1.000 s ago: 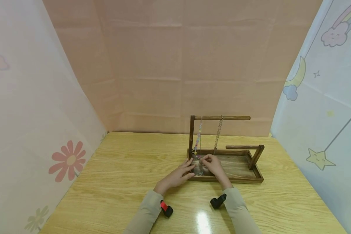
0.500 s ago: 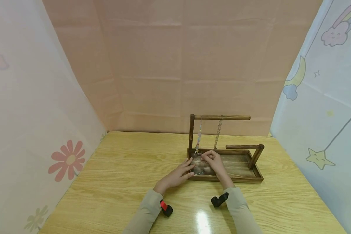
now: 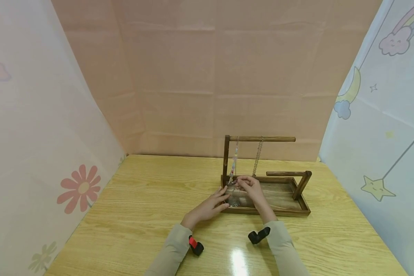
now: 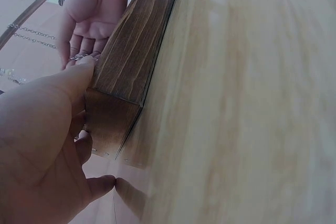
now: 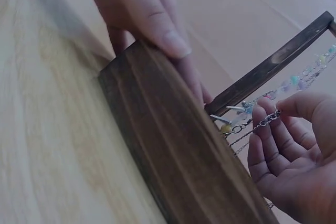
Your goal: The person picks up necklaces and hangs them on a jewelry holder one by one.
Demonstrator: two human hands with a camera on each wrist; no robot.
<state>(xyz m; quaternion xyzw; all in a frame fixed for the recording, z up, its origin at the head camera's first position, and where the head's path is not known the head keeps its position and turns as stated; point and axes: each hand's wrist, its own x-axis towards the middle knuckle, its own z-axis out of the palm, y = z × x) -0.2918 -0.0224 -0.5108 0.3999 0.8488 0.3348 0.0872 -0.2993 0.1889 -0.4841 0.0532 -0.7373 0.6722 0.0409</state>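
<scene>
My right hand (image 3: 252, 188) pinches a silver chain (image 5: 270, 119) between thumb and fingers, over the left end of a dark wooden tray stand (image 3: 269, 210). Beside those fingertips, a pastel beaded necklace (image 3: 234, 163) hangs from the stand's tall bar; its lower end is partly hidden. In the left wrist view, my left hand (image 4: 44, 129) holds the tray's near left corner, thumb over the front wall and other fingers around the end. A small heap of silver chain (image 3: 235, 205) lies on the tray floor between the hands.
A second silver chain (image 3: 258, 157) hangs doubled from the tall bar (image 3: 277, 139), right of the beads. A shorter bar (image 3: 284, 173) rises at the tray's right end. The stand sits on a wood-grain table (image 3: 158, 191), with a peach cloth (image 3: 179, 76) behind.
My right hand has shifted slightly up, away from the tray floor, still pinching the chain. The bottom of the beaded necklace has swung a little. My left hand stays at the corner.
</scene>
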